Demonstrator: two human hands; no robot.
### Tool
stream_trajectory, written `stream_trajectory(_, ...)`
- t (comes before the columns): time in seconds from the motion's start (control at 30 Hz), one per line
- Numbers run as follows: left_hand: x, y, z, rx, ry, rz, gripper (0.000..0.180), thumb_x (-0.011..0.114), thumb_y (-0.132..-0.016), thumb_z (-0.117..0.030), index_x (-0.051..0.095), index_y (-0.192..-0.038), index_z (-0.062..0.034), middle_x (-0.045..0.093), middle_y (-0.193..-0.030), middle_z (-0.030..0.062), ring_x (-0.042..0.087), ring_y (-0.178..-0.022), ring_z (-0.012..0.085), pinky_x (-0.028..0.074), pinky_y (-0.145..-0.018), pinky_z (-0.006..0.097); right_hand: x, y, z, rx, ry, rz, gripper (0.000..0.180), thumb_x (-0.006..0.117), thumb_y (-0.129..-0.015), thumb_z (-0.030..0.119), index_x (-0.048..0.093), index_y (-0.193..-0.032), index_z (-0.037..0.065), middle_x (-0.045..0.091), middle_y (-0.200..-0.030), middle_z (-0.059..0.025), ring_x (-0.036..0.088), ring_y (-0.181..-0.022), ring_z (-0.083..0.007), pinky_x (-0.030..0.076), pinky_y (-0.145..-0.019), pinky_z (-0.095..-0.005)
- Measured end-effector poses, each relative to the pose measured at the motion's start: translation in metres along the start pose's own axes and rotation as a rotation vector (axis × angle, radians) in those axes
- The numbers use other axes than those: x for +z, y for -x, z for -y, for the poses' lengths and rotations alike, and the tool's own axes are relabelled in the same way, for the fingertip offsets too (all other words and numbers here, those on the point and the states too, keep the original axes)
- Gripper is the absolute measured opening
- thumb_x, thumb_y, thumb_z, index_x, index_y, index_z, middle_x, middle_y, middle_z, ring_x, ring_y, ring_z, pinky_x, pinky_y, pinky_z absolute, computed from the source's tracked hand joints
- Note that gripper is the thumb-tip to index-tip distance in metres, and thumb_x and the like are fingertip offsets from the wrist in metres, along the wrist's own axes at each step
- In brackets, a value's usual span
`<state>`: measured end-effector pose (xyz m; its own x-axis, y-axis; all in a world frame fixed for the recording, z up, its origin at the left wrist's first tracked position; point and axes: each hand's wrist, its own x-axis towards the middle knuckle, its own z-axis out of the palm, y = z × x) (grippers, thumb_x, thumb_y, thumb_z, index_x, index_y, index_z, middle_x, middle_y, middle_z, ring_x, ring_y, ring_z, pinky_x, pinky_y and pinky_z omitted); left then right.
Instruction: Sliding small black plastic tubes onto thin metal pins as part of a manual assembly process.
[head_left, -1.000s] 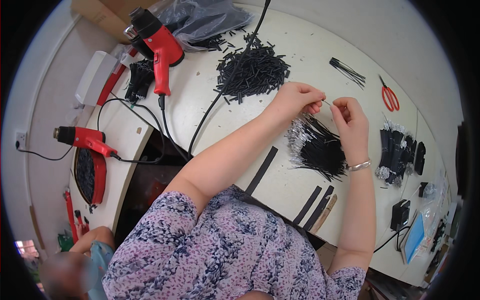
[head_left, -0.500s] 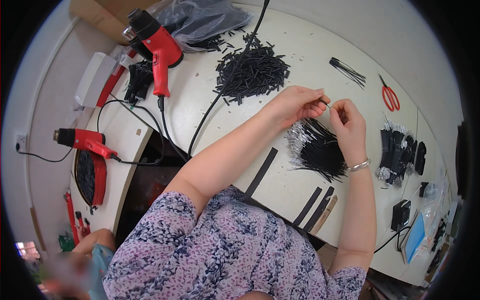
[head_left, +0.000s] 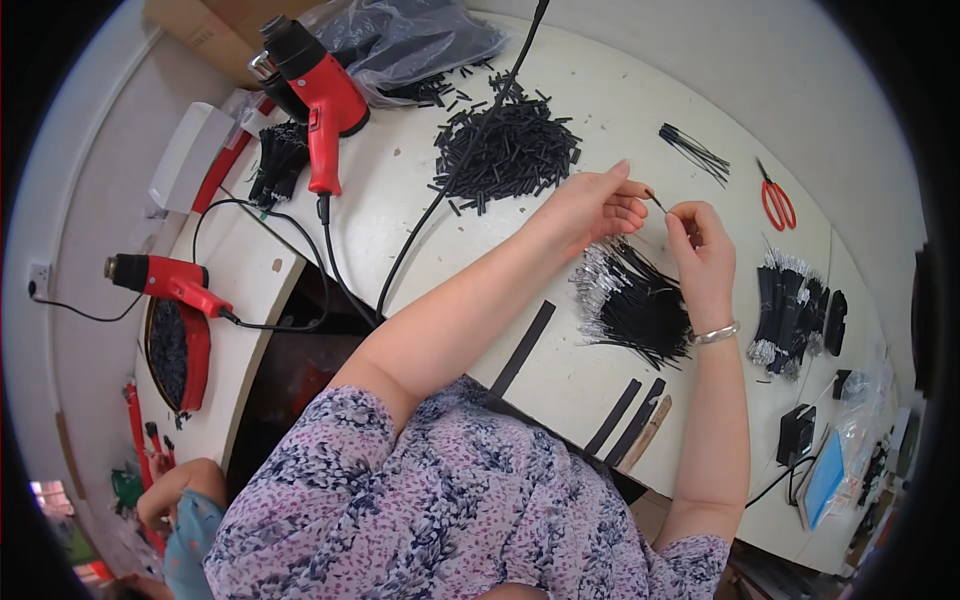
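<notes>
A thin black wire (head_left: pixel 657 203) spans the gap between my two hands, above the table. My right hand (head_left: pixel 704 250), a silver bangle at its wrist, pinches the wire's near end between thumb and forefinger. At the wire's other end is my left hand (head_left: pixel 610 212), its thumb raised apart from the forefinger, whose tip touches or nearly touches the wire. Directly below lies a spread bundle of black wires (head_left: pixel 640 310) with silvery ends on its left side. Beyond my left hand is a heap of short black tubes (head_left: pixel 510 150).
Two red heat guns (head_left: pixel 335 105) with cords are on the left. Several loose wires (head_left: pixel 695 153), red-handled scissors (head_left: pixel 778 200) and tied wire bundles (head_left: pixel 785 310) lie on the right. Black strips (head_left: pixel 525 350) line the front edge. A person's arm (head_left: pixel 180 490) shows at lower left.
My left thumb has lifted off the forefinger, opening the pinch. My right hand has shifted slightly right with the wire, and more of the wire shows between the hands.
</notes>
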<state>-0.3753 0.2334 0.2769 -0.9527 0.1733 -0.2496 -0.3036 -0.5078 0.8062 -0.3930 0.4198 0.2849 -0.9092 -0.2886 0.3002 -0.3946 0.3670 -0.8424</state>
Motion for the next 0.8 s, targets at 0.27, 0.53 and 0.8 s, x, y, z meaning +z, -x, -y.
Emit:
stream_trajectory(0.27, -0.003, -0.003, -0.004, 0.049, -0.014, -0.144, 0.043, 0.039, -0.103, -0.032, 0.062, -0.104, 0.0038, 0.061, -0.079, 0.0038, 0.060, -0.070, 0.0116, 0.051, -0.068, 0.024, -0.010, -0.074, -0.034, -0.173, 0.578, -0.112, 0.006, 0.063, -0.083, 0.013, 0.063, -0.086, 0.008, 0.059, -0.089, -0.0064, 0.059, -0.079, -0.0253, 0.047, -0.074, -0.0364)
stream_trajectory(0.53, -0.004, -0.005, -0.001, 0.045, 0.000, -0.109, 0.041, 0.041, -0.102, -0.033, 0.062, -0.101, 0.0029, 0.061, -0.079, 0.0034, 0.060, -0.069, 0.0114, 0.051, -0.066, 0.024, 0.002, -0.104, -0.068, -0.252, 0.811, -0.102, 0.005, 0.065, -0.082, 0.016, 0.062, -0.084, 0.011, 0.058, -0.086, -0.0045, 0.057, -0.086, -0.0245, 0.042, -0.083, -0.0383)
stream_trajectory(0.8, -0.004, -0.003, -0.001, 0.044, -0.008, -0.119, 0.035, 0.045, -0.101, -0.029, 0.063, -0.101, 0.0010, 0.062, -0.081, 0.0020, 0.059, -0.071, 0.0094, 0.050, -0.067, 0.022, -0.011, -0.063, -0.023, 0.055, 0.397, 0.048, 0.013, 0.068, -0.080, 0.014, 0.061, -0.087, 0.005, 0.060, -0.085, -0.0093, 0.058, -0.079, -0.0249, 0.047, -0.073, -0.0355)
